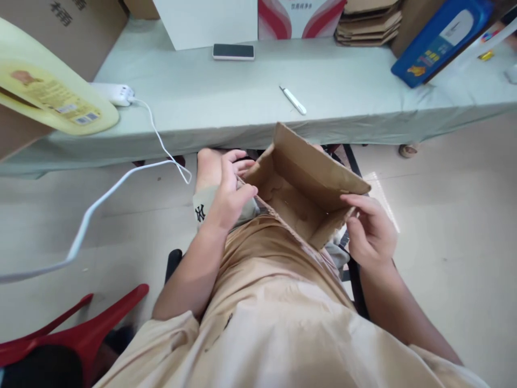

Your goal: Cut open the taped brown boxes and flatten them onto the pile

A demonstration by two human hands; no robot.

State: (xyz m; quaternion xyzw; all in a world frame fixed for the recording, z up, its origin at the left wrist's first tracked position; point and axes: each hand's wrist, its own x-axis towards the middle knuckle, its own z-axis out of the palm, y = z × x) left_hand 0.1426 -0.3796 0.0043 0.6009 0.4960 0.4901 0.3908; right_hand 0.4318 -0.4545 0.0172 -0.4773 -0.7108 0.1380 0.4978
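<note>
A brown cardboard box (319,167) rests over my lap, tilted, its open top facing me and one tall wall standing at the far side. At the box's left corner is my left hand (232,196), thumb on the near edge and the other fingers partly spread. My right hand (371,231) pinches the right wall between thumb and fingers. The near edge of the cardboard looks rough and torn. A white craft knife (293,100) lies on the cloth-covered table (177,97) beyond the box.
A dark-topped slim device (233,52) lies farther back. At left stand a yellow bottle (52,86) and a power strip (117,94) whose white cable (117,188) hangs across the floor. A blue bottle (440,40) and folded cardboard (367,24) are at right. A red chair (92,323) stands lower left.
</note>
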